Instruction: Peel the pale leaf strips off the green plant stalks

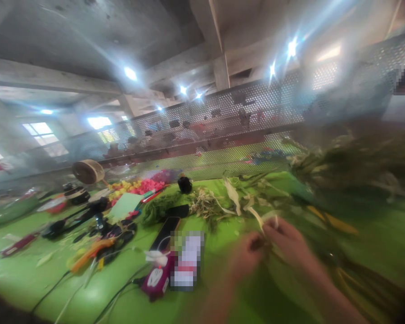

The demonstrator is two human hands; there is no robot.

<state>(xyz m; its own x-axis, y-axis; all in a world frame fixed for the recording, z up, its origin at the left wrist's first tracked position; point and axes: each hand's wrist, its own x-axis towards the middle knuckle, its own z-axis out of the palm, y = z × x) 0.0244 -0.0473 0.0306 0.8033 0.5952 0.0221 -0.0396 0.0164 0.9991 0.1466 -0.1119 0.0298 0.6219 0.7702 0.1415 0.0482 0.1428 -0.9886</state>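
Observation:
Close together over the green table, my left hand (247, 253) and my right hand (284, 238) are both closed on a pale yellow-green leaf strip (255, 217). It sticks up and to the left from between the fingers; motion blur hides its lower end. Just beyond the hands lie dry pale leaves (232, 194) and a heap of shredded leafy bits (204, 203). A bundle of long green leaves (351, 157) is at the right, blurred.
Left of my hands are a purple power strip (157, 281) with cords, a dark phone (165, 231) and an orange glue gun (92, 255). Pink and yellow pieces (148, 185) are piled by a perforated metal screen (202, 157). Yellow-handled tools (337, 221) lie at right.

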